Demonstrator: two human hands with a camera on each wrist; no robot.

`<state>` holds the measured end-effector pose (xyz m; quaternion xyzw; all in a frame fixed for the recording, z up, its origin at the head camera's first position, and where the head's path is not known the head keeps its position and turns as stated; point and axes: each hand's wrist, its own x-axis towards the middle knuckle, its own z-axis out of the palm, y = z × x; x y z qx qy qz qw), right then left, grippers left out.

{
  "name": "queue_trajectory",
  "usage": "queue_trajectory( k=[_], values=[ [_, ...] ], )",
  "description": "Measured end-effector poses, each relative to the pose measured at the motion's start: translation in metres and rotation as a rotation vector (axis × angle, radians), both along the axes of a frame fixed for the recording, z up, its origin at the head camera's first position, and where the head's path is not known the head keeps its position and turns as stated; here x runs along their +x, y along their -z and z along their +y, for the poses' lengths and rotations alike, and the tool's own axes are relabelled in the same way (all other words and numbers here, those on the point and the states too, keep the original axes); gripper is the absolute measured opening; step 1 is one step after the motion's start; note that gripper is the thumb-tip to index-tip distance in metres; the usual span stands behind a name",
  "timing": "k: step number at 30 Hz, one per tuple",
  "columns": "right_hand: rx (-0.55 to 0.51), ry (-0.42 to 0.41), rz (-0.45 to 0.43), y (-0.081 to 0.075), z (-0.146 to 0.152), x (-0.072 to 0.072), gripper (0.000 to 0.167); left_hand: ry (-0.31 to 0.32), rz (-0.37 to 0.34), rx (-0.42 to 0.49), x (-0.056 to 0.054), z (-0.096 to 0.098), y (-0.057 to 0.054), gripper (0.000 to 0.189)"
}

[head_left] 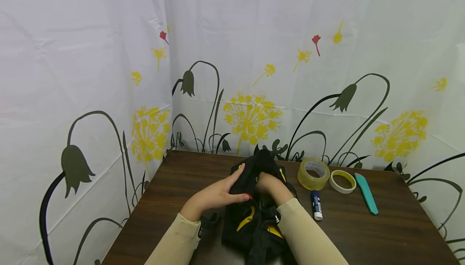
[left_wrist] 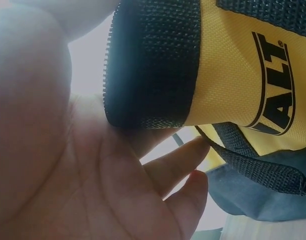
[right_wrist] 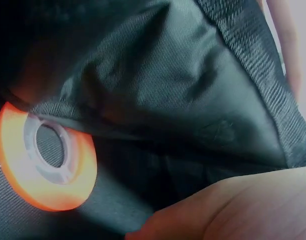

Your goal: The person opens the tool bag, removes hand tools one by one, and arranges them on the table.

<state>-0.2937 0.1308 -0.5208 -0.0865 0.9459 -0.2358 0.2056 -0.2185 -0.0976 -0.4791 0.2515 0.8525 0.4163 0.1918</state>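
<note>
A black and yellow fabric tool bag [head_left: 241,226] stands on the table, its zippered opening towards the top. My left hand [head_left: 214,192] holds the bag's side at the opening. In the left wrist view, the zippered rim [left_wrist: 153,65] lies against the palm with the fingers [left_wrist: 175,167] passing behind it. My right hand [head_left: 270,186] reaches down into the bag. Inside, the right wrist view shows dark lining [right_wrist: 218,115] and an orange ring-shaped roll with a clear hub [right_wrist: 83,175] at the left. The right fingertips are hidden, and I cannot tell whether they grip anything.
Right of the bag lie a wide roll of clear tape [head_left: 303,178], a narrower white roll of tape [head_left: 338,189], a teal slim-handled tool [head_left: 367,194] and a blue and white glue stick [head_left: 316,205]. A flower-print curtain [head_left: 254,55] hangs behind the brown table [head_left: 392,224].
</note>
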Motion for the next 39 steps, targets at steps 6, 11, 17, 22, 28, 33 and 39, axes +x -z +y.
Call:
queue_trajectory(
  k=[6,11,17,22,28,33,39],
  values=[
    [-0.029,0.003,0.084,-0.013,-0.001,0.007,0.006,-0.006,0.006,-0.003,-0.001,-0.001,0.003,0.107],
    [-0.050,0.028,0.041,-0.033,0.001,0.018,0.013,-0.003,0.001,0.007,-0.002,-0.001,0.004,0.107],
    [-0.117,0.002,0.034,-0.060,0.012,0.036,0.008,-0.004,0.013,0.001,-0.003,-0.001,0.004,0.107],
    [-0.210,0.037,0.082,-0.068,0.018,0.046,0.032,-0.010,0.023,-0.014,-0.003,-0.001,0.004,0.108],
    [-0.323,0.094,0.115,-0.075,0.024,0.059,0.046,-0.014,0.023,-0.032,-0.002,-0.002,0.006,0.108],
    [-0.380,0.127,0.152,-0.076,0.035,0.072,0.051,-0.007,0.018,-0.028,-0.001,-0.002,0.008,0.107],
    [-0.498,0.134,0.188,-0.071,0.048,0.085,0.052,-0.012,0.019,-0.024,-0.001,-0.001,0.006,0.109]
  ],
)
